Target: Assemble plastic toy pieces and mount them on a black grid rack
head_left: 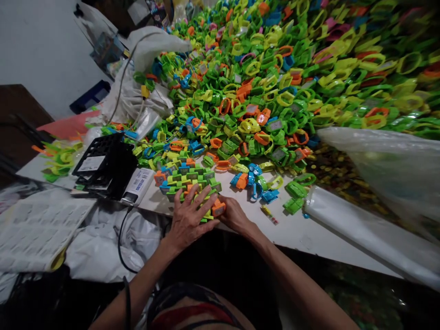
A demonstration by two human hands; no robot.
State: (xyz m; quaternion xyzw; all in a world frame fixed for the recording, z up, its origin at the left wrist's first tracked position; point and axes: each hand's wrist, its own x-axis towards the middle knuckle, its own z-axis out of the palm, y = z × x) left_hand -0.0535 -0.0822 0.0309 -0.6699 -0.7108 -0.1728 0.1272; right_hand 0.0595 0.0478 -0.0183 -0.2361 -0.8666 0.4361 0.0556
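Strong light from above falls on the heap of plastic toy bands (275, 91), so its greens and yellows look vivid, while the lower frame beneath the table (309, 233) edge sinks near black. The clear plastic bag (378, 160) at right shows pale glare. The left hand (188, 216) and the stacked bands (187, 178) under it are sharp, with little shadow. Wide-lens distortion bends the edges (the top right corner smears into streaks), perhaps motion blur. The wall (34, 46) at left looks evenly grey.

small assembly workshop | huge heap of plastic toy watches (292, 78) | clear plastic bags (378, 160) | worktable (302, 229)
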